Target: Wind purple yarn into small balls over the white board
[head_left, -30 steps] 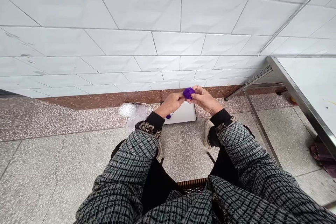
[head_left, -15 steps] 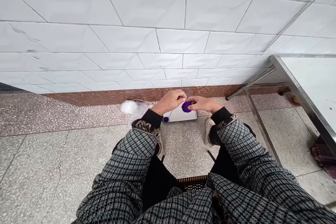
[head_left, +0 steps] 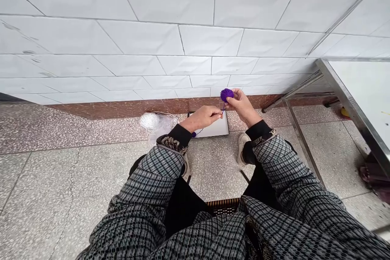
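Observation:
A purple ball of yarn (head_left: 226, 94) is gripped in the fingers of my right hand (head_left: 243, 106), raised in front of the wall's base. A short purple strand runs down from it to my left hand (head_left: 204, 117), whose fingers are closed on the yarn. Below the hands, a shallow white tray with a dark rim (head_left: 213, 131) lies on the floor. In its near left corner sits a smaller purple yarn ball (head_left: 194, 134), partly covered by my left wrist, with a thin strand leading up from it.
A white ball of yarn (head_left: 150, 121) in clear plastic lies left of the tray. White tiles (head_left: 195, 40) face me above a brown baseboard (head_left: 128, 108). A metal-framed table (head_left: 362, 101) stands at the right, with dark cloth (head_left: 374, 176) beneath it. My shoes flank the tray.
The larger yarn ball dipped toward the tray, then rose with my right hand, up and to the right. My left hand moved slightly right and now holds the strand apart from the ball.

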The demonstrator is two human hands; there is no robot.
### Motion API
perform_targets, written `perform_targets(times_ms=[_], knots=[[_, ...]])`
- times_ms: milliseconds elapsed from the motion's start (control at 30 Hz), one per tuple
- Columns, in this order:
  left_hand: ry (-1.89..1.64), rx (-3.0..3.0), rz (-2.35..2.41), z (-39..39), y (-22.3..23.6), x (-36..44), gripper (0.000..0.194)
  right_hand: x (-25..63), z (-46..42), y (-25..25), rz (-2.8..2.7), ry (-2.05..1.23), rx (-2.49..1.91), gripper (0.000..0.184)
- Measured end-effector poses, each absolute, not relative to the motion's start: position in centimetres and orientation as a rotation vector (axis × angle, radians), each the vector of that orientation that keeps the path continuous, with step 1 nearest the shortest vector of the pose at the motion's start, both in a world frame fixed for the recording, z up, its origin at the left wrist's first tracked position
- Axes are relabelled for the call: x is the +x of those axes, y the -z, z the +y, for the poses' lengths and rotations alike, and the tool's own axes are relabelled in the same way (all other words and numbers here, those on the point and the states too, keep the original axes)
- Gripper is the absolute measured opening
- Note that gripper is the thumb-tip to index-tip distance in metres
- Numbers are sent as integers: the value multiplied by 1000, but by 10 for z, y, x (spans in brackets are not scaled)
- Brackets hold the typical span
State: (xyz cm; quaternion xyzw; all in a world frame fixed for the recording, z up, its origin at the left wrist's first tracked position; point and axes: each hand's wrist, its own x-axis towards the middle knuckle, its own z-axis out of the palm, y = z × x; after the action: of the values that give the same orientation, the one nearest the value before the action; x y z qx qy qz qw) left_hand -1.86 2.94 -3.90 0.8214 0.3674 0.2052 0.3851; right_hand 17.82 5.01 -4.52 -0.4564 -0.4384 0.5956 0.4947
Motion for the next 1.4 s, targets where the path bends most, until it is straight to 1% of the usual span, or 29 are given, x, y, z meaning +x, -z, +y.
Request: perform_targets(times_ms=[67, 133, 267, 333, 433, 500, 567, 667, 767, 967, 1067, 1167, 1267, 1333, 1400], knots=[[-549, 2115, 949, 29, 36, -21, 21, 179, 52, 50, -1135, -1369, -1208, 53], [-583, 2116, 987, 29, 32, -24, 20, 181, 52, 51, -1268, -1361, -1286, 47], [-650, 2091, 1048, 30, 24, -31, 18, 181, 46, 43, -1531, -1403, -1418, 36], [-690, 2070, 1070, 30, 22, -33, 18, 181, 42, 37, -1617, -1492, -1443, 32], [-740, 2023, 1116, 30, 21, -36, 17, 181, 35, 25, -1686, -1741, -1308, 29], [-750, 1986, 1160, 31, 21, -37, 17, 181, 33, 17, -1669, -1910, -1122, 31], [-749, 1939, 1197, 30, 23, -37, 18, 182, 31, 10, -1570, -1989, -961, 37], [-731, 1890, 1191, 26, 24, -34, 19, 180, 32, 5, -1307, -1885, -877, 48], [-693, 1935, 1140, 16, 25, -27, 18, 175, 34, 9, -1136, -1717, -919, 52], [-724, 2127, 1130, -2, 25, -25, 18, 164, 34, 30, -1266, -1510, -1233, 41], [-762, 2160, 1164, -3, 23, -31, 17, 164, 32, 33, -1444, -1490, -1369, 33], [-765, 2164, 1165, -2, 22, -37, 16, 168, 28, 29, -1655, -1640, -1411, 28], [-770, 2144, 1167, 0, 23, -39, 16, 174, 23, 21, -1793, -1902, -1226, 26], [-799, 2101, 1209, 0, 26, -40, 16, 176, 22, 17, -1750, -2037, -1047, 29], [-819, 2046, 1265, 1, 28, -40, 17, 177, 23, 15, -1578, -2072, -928, 36]])
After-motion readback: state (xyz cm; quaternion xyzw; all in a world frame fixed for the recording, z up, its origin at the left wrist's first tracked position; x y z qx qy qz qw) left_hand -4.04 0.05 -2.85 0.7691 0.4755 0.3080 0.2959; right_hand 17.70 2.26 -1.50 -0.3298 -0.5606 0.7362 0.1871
